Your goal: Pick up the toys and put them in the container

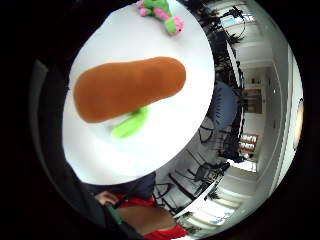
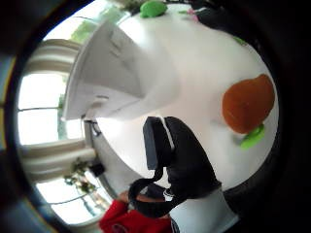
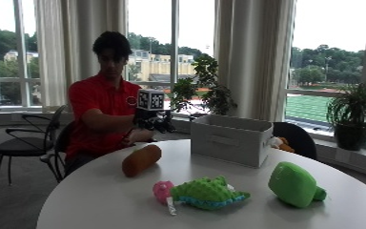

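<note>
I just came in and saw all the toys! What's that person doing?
A person is tidying plush toys into the grey fabric bin. Their gloved right hand hovers above the table, holding nothing. The carrot plush lies nearest the hand. The green crocodile plush and green turtle plush wait on the table too.

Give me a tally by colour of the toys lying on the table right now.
Orange: 1, the orange plush carrot with green leaves.
Green and pink: 1, the green plush crocodile with a pink head.
Green: 1, the plain green rounded plush toy.
Total: 3
</note>
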A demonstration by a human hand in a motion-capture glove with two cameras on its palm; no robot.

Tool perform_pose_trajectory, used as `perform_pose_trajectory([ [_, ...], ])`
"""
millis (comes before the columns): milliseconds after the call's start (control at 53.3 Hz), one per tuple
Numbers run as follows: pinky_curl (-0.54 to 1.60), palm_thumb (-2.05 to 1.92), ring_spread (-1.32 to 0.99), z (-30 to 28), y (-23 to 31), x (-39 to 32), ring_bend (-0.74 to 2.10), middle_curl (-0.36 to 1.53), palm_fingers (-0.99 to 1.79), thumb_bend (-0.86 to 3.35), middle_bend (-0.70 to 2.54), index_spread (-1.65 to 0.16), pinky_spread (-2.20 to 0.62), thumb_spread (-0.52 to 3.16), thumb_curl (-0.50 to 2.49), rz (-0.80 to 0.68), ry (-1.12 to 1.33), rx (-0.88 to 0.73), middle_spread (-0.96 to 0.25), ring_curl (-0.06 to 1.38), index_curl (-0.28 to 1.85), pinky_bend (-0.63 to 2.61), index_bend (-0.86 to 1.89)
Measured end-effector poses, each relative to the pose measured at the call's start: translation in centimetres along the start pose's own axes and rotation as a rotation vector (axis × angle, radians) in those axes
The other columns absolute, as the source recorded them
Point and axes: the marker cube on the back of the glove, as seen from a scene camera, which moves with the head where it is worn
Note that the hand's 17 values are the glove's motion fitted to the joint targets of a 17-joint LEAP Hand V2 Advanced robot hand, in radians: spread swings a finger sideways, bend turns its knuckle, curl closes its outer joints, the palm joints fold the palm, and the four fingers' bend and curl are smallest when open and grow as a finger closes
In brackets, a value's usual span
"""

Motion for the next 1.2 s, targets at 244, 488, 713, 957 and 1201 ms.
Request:
perform_pose_trajectory([
  [244, 0.16, -0.02, -0.19, -0.8, -0.8, 1.4, 0.21, 0.12, 0.07, -0.02, 0.19, -0.29, 0.0, 1.03, 0.07, -0.025, 0.019, 0.042, -0.17, 0.09, 0.15, 0.39, 0.19],
  [488, 0.24, -0.02, -0.23, -1.2, -0.3, 2.0, 0.2, 0.18, 0.08, -0.02, 0.18, -0.34, 0.01, 1.15, 0.14, -0.068, -0.039, 0.019, -0.19, 0.13, 0.22, 0.49, 0.18],
  [713, 0.33, -0.05, -0.18, -1.8, 0.5, 3.4, 0.21, 0.22, -0.13, -0.05, 0.17, -0.33, 0.06, 1.04, 0.2, -0.043, -0.042, -0.007, -0.16, 0.18, 0.17, 0.74, 0.08],
  [957, 0.43, -0.04, -0.08, 0.8, -1.5, 8.3, 0.13, 0.21, -0.32, -0.05, 0.08, -0.31, 0.11, 0.98, 0.23, -0.031, 0.103, -0.232, -0.09, 0.19, 0.12, 1.12, 0.0],
  [1201, 0.46, -0.02, -0.01, 4.2, -3.5, 13.3, 0.15, 0.2, -0.47, -0.04, 0.1, -0.28, 0.13, 0.91, 0.26, -0.194, 0.232, -0.292, -0.01, 0.19, 0.07, 1.25, -0.01],
])
